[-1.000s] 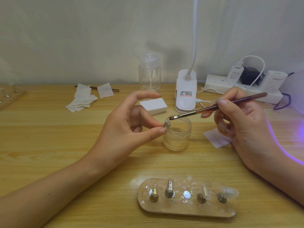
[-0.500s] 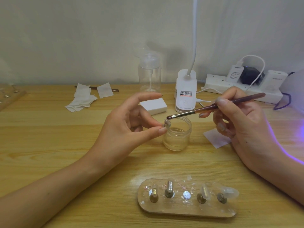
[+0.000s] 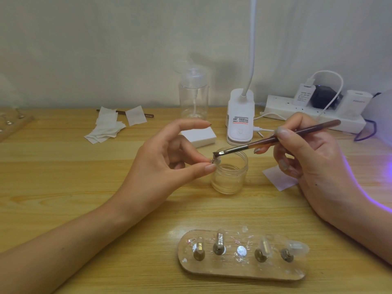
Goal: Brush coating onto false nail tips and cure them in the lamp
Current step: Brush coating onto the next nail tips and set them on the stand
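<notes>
My left hand (image 3: pixel 167 166) pinches a small clear nail tip on its stand (image 3: pixel 216 160) between thumb and middle finger, just over the rim of a small glass jar (image 3: pixel 230 177). My right hand (image 3: pixel 311 158) grips a brown-handled brush (image 3: pixel 275 139); its bristles touch the top of the held tip. In front of me lies a clear oval holder (image 3: pixel 241 270) with several metal pegs carrying nail tips and one bare magnet spot. The curing lamp (image 3: pixel 381 111) shows at the right edge, casting purple light.
A clear pump bottle (image 3: pixel 193 96), a white block (image 3: pixel 199 136), a white clip lamp base (image 3: pixel 240 119) and a power strip with plugs (image 3: pixel 314 115) stand at the back. Cut wipes (image 3: pixel 110 126) lie back left, one wipe (image 3: pixel 277 179) under my right hand. Another holder (image 3: pixel 12 124) sits far left.
The brush tip has moved left and down, from above the jar onto the nail tip in my left hand. My left hand has stayed nearly still.
</notes>
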{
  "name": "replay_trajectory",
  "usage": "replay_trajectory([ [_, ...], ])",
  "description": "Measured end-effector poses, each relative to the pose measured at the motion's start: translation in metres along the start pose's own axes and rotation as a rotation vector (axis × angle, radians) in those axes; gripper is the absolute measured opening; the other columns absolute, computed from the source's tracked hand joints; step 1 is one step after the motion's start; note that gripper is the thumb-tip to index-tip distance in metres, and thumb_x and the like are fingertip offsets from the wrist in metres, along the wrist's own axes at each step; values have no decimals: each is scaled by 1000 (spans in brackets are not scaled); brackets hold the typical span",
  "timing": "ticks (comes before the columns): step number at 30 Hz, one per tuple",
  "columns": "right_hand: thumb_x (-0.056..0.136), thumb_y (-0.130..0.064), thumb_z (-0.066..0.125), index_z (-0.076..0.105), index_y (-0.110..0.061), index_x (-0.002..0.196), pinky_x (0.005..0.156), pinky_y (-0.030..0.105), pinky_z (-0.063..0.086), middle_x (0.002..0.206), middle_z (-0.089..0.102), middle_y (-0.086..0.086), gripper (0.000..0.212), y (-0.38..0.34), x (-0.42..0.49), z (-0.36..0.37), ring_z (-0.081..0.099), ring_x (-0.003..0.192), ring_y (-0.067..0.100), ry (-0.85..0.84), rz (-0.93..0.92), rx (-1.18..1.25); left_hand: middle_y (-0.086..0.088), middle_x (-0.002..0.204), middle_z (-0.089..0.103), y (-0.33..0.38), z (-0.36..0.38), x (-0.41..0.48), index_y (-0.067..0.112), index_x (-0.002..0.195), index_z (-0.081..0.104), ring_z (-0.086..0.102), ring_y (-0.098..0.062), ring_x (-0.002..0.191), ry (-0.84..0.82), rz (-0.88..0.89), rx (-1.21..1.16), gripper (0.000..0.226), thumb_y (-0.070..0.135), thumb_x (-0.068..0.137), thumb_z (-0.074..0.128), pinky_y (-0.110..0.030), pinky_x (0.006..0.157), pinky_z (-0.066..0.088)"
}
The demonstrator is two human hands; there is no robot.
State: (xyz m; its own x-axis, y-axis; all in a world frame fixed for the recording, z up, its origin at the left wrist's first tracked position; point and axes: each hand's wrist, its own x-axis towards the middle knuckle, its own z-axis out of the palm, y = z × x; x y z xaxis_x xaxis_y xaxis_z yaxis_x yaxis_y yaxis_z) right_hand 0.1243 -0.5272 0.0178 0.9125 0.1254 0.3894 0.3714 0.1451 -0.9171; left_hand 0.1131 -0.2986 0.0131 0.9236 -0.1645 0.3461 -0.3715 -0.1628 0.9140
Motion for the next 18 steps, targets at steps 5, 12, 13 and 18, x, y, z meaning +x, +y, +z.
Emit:
replay_trajectory([
  [5,90,-25,61,54,-26,72,42,15,29,74,72,11,20,0,-1,-2,36,48,12,43,49,-28,3,74,70,-1,0,0,30,125,62,72,-18,80,0,-6,-13,59,24,70,82,-71,78,49],
  [12,90,-25,58,55,-29,71,42,14,28,72,71,5,20,1,0,-2,36,47,11,43,-10,4,3,74,70,-2,0,0,30,125,62,72,-20,79,-7,-2,-15,59,25,70,82,-63,78,50],
  [13,90,-27,59,56,-30,71,42,14,29,73,71,4,19,1,0,-2,36,48,11,16,-16,9,3,74,70,-2,0,0,30,125,62,72,-19,79,-6,-2,-15,58,26,70,82,-62,79,51],
  [18,90,-22,58,56,-27,73,43,13,31,71,70,4,18,2,-1,-3,34,47,11,5,11,-16,2,74,71,-1,0,0,29,124,62,72,-18,79,-4,-1,-7,58,27,69,82,-63,79,51],
])
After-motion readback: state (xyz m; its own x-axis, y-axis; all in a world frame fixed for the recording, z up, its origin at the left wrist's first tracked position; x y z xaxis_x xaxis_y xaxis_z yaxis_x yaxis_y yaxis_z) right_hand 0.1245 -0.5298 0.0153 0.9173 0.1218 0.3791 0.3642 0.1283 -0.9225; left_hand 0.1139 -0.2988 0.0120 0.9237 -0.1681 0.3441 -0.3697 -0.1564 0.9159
